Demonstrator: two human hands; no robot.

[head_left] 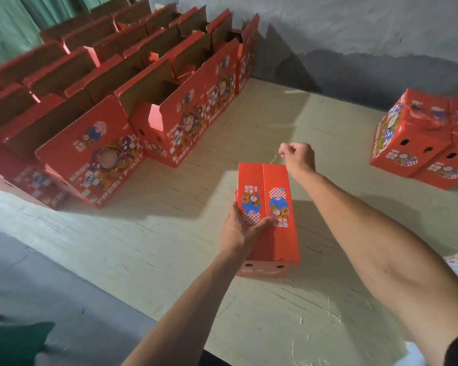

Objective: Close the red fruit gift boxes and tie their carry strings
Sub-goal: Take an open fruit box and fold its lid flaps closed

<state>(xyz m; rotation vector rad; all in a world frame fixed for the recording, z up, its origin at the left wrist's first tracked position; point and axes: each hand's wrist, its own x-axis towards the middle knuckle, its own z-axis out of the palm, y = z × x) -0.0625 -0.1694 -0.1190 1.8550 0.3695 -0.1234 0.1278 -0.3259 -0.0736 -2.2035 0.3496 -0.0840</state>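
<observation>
Plywood floor (328, 299) lies bare around closed box (278, 180); right hand (298, 157) apparently pinches string (274, 157).

The closed box (269, 207) is red printed cardboard with a smooth, slightly glossy face. The open boxes (154, 109) show raw brown corrugated cardboard inside, matt. The string (275, 156) looks like thin pale cord. The tabletop (185, 249) is pale bare wood, matt and scuffed. The wall (354, 35) is rough grey plaster.
</observation>
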